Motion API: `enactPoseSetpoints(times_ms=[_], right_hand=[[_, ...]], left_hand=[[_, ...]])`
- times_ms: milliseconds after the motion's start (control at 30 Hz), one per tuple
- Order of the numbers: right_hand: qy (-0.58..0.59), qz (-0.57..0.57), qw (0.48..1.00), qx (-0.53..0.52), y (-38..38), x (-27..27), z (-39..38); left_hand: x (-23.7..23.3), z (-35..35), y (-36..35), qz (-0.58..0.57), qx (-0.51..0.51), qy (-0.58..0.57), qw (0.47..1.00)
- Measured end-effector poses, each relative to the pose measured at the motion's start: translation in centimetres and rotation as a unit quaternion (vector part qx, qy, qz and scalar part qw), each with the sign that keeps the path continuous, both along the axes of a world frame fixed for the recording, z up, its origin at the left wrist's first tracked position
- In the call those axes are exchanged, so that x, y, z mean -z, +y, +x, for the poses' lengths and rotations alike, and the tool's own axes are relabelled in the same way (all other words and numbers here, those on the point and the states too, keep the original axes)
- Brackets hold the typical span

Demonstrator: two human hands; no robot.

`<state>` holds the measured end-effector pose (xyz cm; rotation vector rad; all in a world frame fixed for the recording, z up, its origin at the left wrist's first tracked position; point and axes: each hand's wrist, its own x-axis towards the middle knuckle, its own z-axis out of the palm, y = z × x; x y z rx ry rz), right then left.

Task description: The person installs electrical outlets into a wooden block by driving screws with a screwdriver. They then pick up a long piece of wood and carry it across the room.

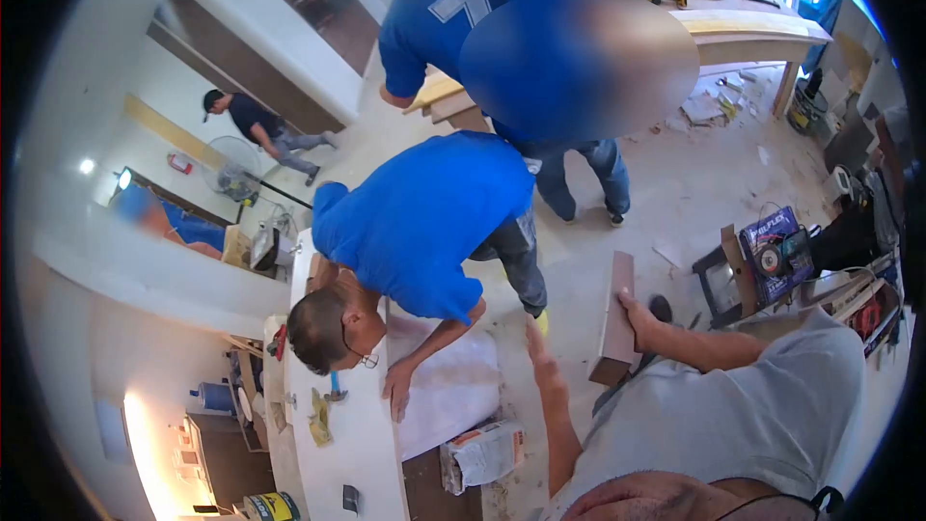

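Observation:
My right hand [639, 320] grips the edge of a brown, box-shaped wooden piece [610, 328], its thumb along the near side. The piece is held upright beside my leg, above the floor; part of my grip is hidden behind the wood. My left hand [540, 342] is stretched out with straight fingers, seen nearly edge-on, and nothing shows in it. Near it, a co-worker in a blue shirt [424, 222] bends over a long white panel [371, 453], with one hand against its edge. On the panel lie a blue-handled hammer [335, 387] and a yellowish cloth or glove [318, 420].
A torn white bag [484, 455] sits by the panel. To the right stand a printed box with a power tool [772, 256] and a bucket [808, 111]. Another blue-shirted person [453, 14] stands near a workbench [762, 27]. Scraps litter the floor; a fan [231, 164] stands behind.

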<state>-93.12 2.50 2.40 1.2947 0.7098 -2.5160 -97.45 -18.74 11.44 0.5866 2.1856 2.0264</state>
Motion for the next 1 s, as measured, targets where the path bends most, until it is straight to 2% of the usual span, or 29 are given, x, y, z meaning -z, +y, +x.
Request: enactPoseSetpoints(times_ms=[67,100,167,233,300,333,433,467,500,533,567,633,667,767,833,900,933,1000], right_hand=[[0.006,0.018,0.997,-0.080,1.2,-1.5,-2.8],[0.012,0.032,0.991,-0.128,2.0,-0.7,-3.4],[0.031,-0.042,0.988,-0.145,3.9,-0.6,-4.9],[0.018,0.080,0.979,-0.187,5.3,-3.3,-7.8],[-0.022,-0.090,0.983,-0.157,7.4,-2.5,-10.8],[-0.039,-0.092,0.981,-0.169,8.5,-1.5,-12.6],[-0.079,-0.049,0.980,-0.174,11.7,2.7,-18.2],[-0.056,-0.040,0.984,-0.163,13.0,4.9,-19.5],[-0.039,-0.036,0.988,-0.146,13.8,6.9,-19.9],[-0.052,-0.044,0.986,-0.154,14.6,8.6,-20.1],[-0.048,-0.051,0.983,-0.168,16.0,10.1,-21.1],[-0.056,-0.062,0.979,-0.184,18.3,11.0,-22.6],[-0.076,-0.076,0.974,-0.201,19.2,10.8,-23.1],[-0.084,-0.088,0.966,-0.230,21.5,10.8,-25.4],[-0.076,-0.093,0.965,-0.233,22.3,11.7,-26.1],[-0.001,-0.235,0.946,-0.224,23.0,13.0,-26.2],[-0.005,-0.235,0.947,-0.220,23.0,13.0,-25.5],[-0.014,-0.124,0.962,-0.244,22.8,9.7,-26.0]], left_hand=[[12.7,-0.1,4.1,-0.107,0.172,-0.051,0.978],[12.5,0.7,5.3,-0.102,0.178,-0.076,0.976],[9.9,0.0,8.1,-0.115,0.149,0.048,0.981],[14.2,-2.3,6.7,-0.035,0.202,-0.081,0.975],[8.4,-5.6,6.3,-0.018,0.086,-0.164,0.983],[9.9,-6.6,5.6,-0.014,0.072,-0.180,0.981],[15.0,-7.1,2.8,0.019,-0.140,-0.306,0.941],[14.3,-7.4,3.1,0.022,-0.156,-0.312,0.937],[12.7,-7.1,3.0,-0.051,-0.175,-0.352,0.918],[11.0,-6.8,3.0,-0.126,-0.189,-0.392,0.891],[10.2,-7.0,3.5,-0.127,-0.198,-0.401,0.886],[8.9,-6.8,4.2,-0.222,-0.216,-0.479,0.822],[8.8,-6.2,4.5,-0.222,-0.220,-0.490,0.814],[8.4,-7.6,7.0,-0.196,-0.239,-0.459,0.833],[7.2,-9.7,8.4,-0.228,-0.203,-0.419,0.855],[6.4,-12.4,10.2,-0.223,-0.205,-0.413,0.859],[6.2,-13.3,10.6,-0.221,-0.198,-0.405,0.865],[7.2,-15.2,11.2,-0.235,-0.168,-0.392,0.873]])
